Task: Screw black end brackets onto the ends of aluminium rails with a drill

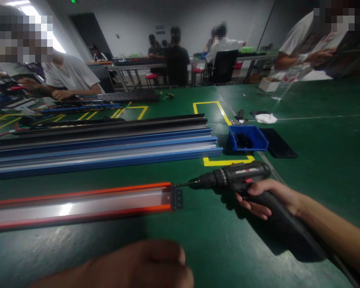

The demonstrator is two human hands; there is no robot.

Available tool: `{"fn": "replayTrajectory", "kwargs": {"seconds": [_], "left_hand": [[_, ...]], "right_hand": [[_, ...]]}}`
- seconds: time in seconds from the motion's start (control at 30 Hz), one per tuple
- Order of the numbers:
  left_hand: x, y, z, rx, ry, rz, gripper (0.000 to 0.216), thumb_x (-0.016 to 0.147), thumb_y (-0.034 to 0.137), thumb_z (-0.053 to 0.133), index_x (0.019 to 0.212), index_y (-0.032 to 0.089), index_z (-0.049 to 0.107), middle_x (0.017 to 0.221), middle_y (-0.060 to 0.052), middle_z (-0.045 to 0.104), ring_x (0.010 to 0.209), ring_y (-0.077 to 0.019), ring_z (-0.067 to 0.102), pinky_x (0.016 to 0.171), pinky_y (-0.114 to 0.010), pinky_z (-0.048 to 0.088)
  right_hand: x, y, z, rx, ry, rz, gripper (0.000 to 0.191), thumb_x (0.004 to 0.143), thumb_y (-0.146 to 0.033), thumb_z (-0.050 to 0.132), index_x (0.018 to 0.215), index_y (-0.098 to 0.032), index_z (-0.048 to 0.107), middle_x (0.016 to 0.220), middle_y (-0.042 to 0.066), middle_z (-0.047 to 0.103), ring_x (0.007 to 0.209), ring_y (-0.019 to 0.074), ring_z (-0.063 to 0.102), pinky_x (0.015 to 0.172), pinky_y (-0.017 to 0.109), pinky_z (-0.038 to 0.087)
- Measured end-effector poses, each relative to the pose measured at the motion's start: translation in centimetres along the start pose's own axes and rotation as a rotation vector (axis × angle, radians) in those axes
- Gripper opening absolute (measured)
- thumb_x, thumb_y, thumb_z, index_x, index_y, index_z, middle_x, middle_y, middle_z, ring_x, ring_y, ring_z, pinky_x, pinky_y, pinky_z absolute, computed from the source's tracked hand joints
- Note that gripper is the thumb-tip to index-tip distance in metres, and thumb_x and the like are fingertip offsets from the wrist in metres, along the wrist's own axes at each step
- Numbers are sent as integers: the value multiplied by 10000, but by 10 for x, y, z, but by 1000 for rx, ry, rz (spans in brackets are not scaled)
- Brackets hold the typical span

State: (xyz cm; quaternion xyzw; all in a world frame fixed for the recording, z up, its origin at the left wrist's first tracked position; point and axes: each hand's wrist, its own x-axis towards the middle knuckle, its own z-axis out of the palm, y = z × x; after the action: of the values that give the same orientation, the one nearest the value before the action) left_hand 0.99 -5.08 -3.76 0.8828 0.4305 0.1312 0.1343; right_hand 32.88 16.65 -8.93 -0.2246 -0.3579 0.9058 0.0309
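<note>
My right hand (265, 196) is wrapped round the handle of a black cordless drill (243, 174), which lies on its side and points left. The tip of its long bit meets, or nearly meets, the upper corner of a black end cap (177, 199). That cap sits at the right end of an orange-edged metal channel (78, 205) lying on the green table (222, 240). Low in the view, nearest to me, my left hand (156, 266) is closed with its fingers curled. Whatever it may hold is hidden.
Blue and black metal channels (132, 150) lie side by side behind the orange one. A blue bin (249, 140) holds small black parts, beside a dark flat slab (277, 143). Yellow tape (225, 162) marks the table. Several people sit or stand beyond.
</note>
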Motion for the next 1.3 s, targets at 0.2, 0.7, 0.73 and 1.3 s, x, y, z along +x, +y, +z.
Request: {"fn": "replayTrajectory", "kwargs": {"seconds": [0.2,0.7,0.73,1.3], "left_hand": [[29,-73,-53,56,16,-132,406,873,481,650,1184,223,618,1249,-109,614,1151,-287,559,1015,-455,457],[37,-90,-36,-167,-198,-449,733,717,542,784,1327,263,487,1349,-82,578,1189,-289,576,983,-385,459],[38,-90,-36,-166,-196,-447,722,719,536,782,1321,263,490,1345,-82,582,1188,-289,578,978,-384,458],[39,-89,-36,-169,-176,-401,761,746,558,764,1366,251,448,1318,-78,618,1150,-285,619,941,-370,476]], "right_hand": [[0,-7,1,74,25,57,295,853,-240,600,977,-2,723,809,117,699,442,61,561,493,181,541],[-3,-5,-1,177,32,173,254,877,-266,645,997,-59,731,771,64,687,444,46,549,490,168,548],[-3,-5,-2,175,32,175,253,879,-264,642,1002,-62,732,779,64,689,448,48,556,494,170,551],[-4,-1,1,28,24,60,331,823,-263,682,1054,-36,746,1040,216,761,460,60,560,508,198,547]]}}
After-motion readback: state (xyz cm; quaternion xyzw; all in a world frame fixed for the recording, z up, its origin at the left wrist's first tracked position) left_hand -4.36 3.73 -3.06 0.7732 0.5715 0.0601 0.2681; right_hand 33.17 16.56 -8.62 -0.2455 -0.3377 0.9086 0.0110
